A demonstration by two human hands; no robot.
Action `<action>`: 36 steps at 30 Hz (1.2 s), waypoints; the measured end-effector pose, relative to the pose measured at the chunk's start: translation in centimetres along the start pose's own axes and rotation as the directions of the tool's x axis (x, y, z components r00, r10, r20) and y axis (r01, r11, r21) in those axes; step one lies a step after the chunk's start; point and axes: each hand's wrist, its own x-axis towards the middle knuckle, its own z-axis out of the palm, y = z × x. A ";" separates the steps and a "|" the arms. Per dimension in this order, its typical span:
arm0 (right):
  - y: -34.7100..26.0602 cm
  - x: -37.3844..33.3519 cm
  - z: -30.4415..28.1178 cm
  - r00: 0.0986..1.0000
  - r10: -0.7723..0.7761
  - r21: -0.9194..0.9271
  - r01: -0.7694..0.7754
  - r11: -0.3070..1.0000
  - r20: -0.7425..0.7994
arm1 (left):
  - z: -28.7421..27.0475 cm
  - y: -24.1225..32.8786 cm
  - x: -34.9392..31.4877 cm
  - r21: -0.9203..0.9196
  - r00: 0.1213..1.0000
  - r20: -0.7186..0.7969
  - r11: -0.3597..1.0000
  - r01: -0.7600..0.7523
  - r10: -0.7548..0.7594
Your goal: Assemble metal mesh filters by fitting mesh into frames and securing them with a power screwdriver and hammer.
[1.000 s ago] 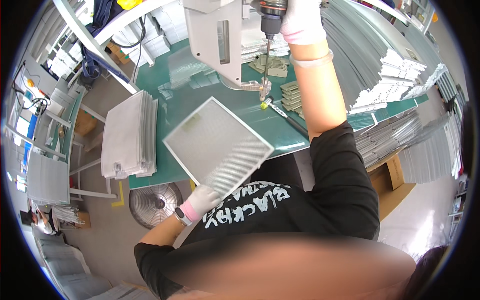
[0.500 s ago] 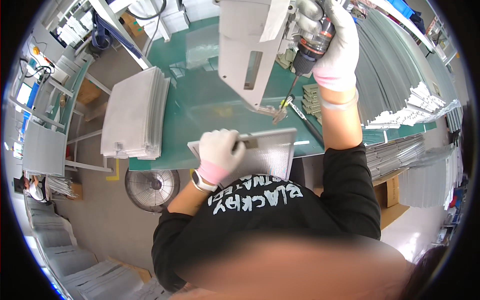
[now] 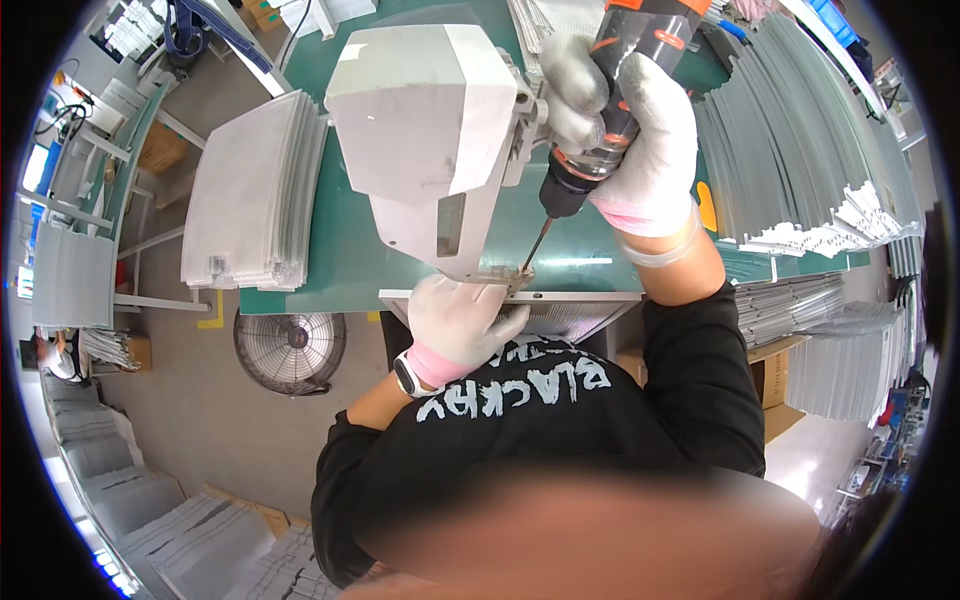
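In my gloved right hand is a black-and-orange power drill, fingers wrapped round its body. Its long thin bit points down into a small metal jaw at the tip of a pale grey housing. That housing sits just left of the drill, close beside my fingers. Directly under the jaw lies the light frame edge of a mesh panel, held against my front. My gloved left hand grips this edge just left of the jaw; its fingertips are partly hidden.
Flat mesh panels are stacked on the left of the green table. Many thin panels stand packed at the right. A floor fan is below the table's left edge. A yellow-handled object lies beyond my right wrist.
The drill and pale housing have come nearer to me and leftward, the jaw now at the panel's edge. The panel has tipped so its frame edge faces up. My left hand has shifted slightly right.
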 end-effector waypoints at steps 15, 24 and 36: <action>2.4 -2.7 -0.2 0.976 0.147 0.115 -0.167 0.979 0.163 | 1.1 -0.2 -0.6 -0.005 0.995 0.088 0.999 0.052 -0.051; 2.7 -3.4 -1.5 0.967 0.198 0.287 -0.237 0.928 0.159 | 2.2 -0.3 -1.0 -0.103 0.993 -0.099 0.992 -0.068 0.058; 3.8 -4.0 -1.7 0.959 0.184 0.346 -0.251 0.904 0.215 | 2.4 -0.6 -1.7 -0.210 0.994 0.017 0.973 -0.099 0.105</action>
